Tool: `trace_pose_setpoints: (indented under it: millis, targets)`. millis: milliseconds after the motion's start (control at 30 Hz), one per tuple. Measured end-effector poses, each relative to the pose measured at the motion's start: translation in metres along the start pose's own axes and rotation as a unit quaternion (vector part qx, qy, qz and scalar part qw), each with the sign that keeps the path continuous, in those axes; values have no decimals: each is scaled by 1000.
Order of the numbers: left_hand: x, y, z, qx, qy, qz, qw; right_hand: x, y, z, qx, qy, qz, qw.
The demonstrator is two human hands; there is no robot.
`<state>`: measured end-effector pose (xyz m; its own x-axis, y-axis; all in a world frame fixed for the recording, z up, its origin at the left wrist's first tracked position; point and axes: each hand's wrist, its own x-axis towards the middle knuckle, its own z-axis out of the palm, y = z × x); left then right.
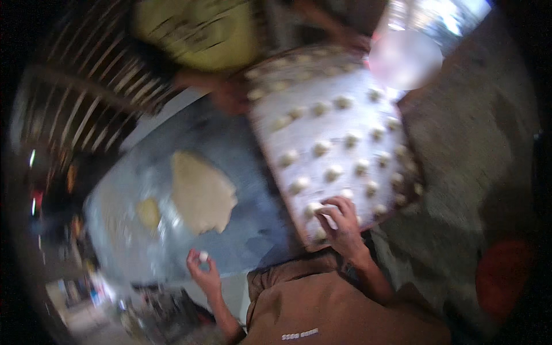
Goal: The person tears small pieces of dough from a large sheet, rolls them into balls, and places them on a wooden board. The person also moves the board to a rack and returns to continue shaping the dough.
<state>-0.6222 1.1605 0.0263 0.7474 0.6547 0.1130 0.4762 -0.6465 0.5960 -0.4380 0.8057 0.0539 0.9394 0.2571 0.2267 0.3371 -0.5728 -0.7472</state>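
Observation:
My left hand [204,273] pinches a small white dough ball [203,256] above the grey worktop [138,253]. My right hand [342,229] is at the near end of a flour-dusted tray [296,132], its curled fingers closed around a pale dough ball [314,209]. Several similar balls stand in rows on the tray. Left of the tray a torn-edged sheet of dough [201,192] lies on the worktop, beside a smaller yellowish lump [148,214].
Across from me a co-worker's hands [230,95] touch the tray's far part, near a yellow surface [195,31]. A slatted wooden structure [86,98] is at upper left, a red round object [503,276] at lower right on grey floor [471,161]. Upper right is blurred and bright.

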Motion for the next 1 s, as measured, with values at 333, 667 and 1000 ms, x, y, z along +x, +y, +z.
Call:
trace_pose_setpoints:
  millis: [333, 667, 1000]
  targets:
    - [35, -86, -40, -54, 122, 12, 991, -29, -69, 143, 23, -189, -43, 981]
    - [62, -122, 32, -91, -14, 156, 983, -28, -106, 279, -64, -47, -92, 993]
    - [39, -137, -3, -132, -68, 180, 972, -99, -222, 205, -170, -166, -3, 971]
